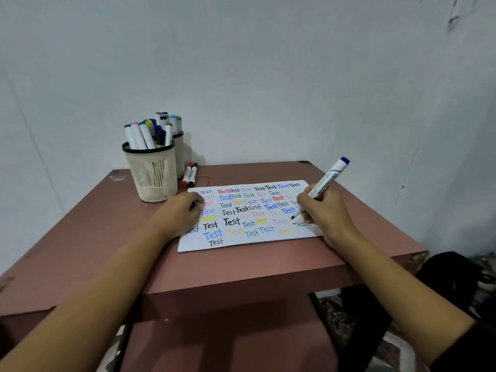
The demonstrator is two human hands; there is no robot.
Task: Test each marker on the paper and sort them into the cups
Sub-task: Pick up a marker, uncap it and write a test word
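Observation:
A white sheet of paper (241,237) covered in coloured "Test" words lies on the reddish-brown table (241,269). My right hand (323,210) grips a blue whiteboard marker (327,179), its tip touching the paper's right part. My left hand (179,212) rests on the paper's left edge with fingers curled round a small dark thing, apparently the marker's cap (192,204). Two cream mesh cups stand at the table's back left: the front cup (153,173) holds several markers, and the rear cup (182,154) behind it also holds several. A red marker (186,175) and a black marker (193,175) lie beside the cups.
A pale wall rises right behind the table. Dark cloth (453,277) lies off the table's right edge, lower down. The table's near and right edges drop off to a patterned floor.

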